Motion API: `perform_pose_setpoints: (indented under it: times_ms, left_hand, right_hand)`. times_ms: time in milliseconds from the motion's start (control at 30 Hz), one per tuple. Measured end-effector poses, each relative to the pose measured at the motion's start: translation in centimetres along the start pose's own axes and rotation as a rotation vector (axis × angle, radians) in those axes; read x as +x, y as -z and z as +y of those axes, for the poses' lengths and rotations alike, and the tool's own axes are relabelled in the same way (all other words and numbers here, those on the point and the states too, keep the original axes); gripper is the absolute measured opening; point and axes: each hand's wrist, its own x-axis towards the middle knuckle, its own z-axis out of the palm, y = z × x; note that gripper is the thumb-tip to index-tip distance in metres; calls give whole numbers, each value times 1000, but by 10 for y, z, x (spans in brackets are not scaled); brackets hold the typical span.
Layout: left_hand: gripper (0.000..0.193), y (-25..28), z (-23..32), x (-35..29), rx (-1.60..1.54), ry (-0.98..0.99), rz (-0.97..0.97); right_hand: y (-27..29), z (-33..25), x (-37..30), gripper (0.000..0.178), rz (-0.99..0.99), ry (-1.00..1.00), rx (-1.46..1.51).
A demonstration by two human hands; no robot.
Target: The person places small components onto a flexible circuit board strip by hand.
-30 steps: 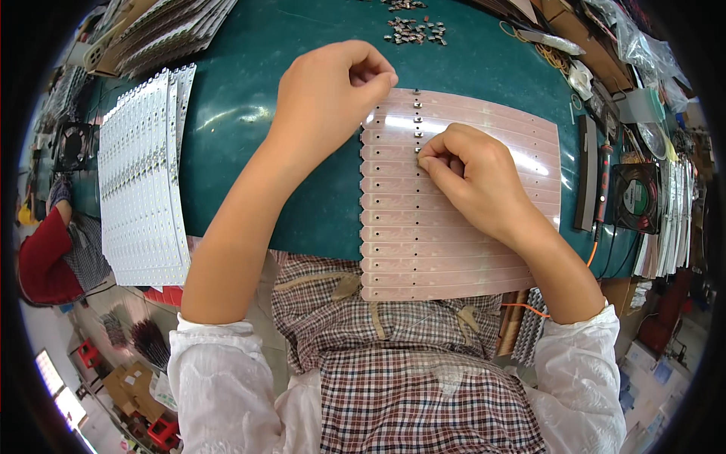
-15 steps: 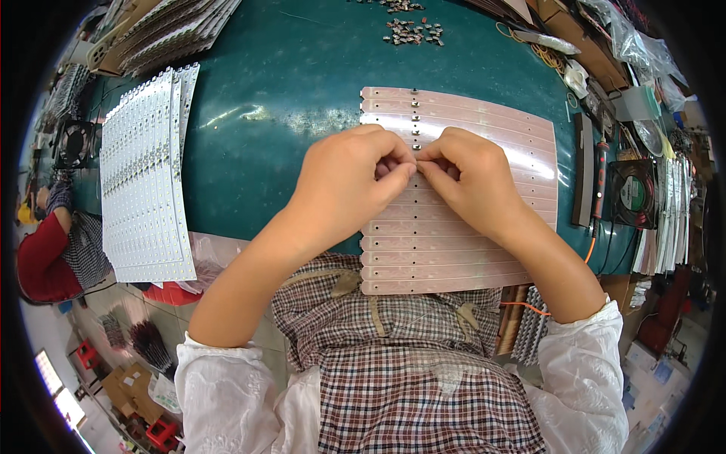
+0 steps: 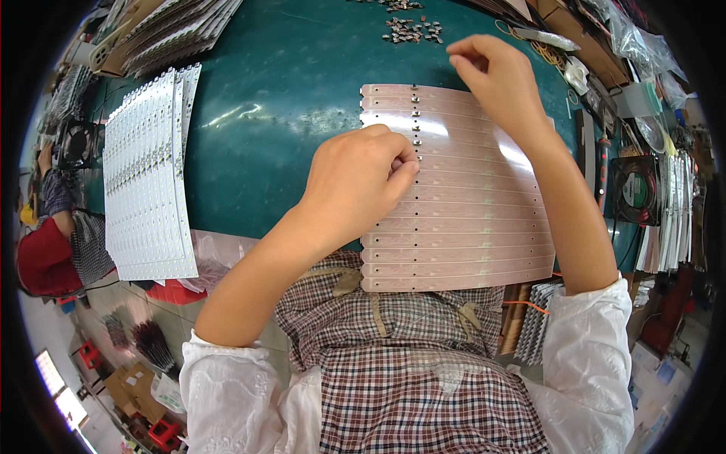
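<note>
To my left I see a black fan (image 3: 77, 144) and, near it, a co-worker in red (image 3: 45, 257); lower down, a cardboard box (image 3: 136, 384) near a red stool (image 3: 163, 433). On my right, a second fan (image 3: 634, 191) and clear plastic (image 3: 634, 44).

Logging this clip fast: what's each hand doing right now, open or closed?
Left hand: closed in a pinch at the pink panel; any hold hidden.
Right hand: curled near the pile of small parts; open or closed, cannot tell.
</note>
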Motion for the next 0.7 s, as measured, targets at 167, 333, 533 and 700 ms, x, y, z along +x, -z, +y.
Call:
perform_pose_setpoints:
  times_ms: [167, 333, 533, 700]
  left_hand:
    - [11, -2, 1, 1, 8, -27, 12]
    - [11, -1, -1, -1, -20, -39, 25]
    - [11, -3, -2, -2, -5, -51, 40]
    - [11, -7, -2, -2, 13, -87, 69]
  right_hand:
    - [-23, 26, 22, 21, 1, 160, -259]
    - [-32, 32, 26, 17, 19, 224, -322]
    - [-31, 31, 29, 13, -16, 194, -333]
    - [-26, 32, 26, 18, -7, 143, -287]
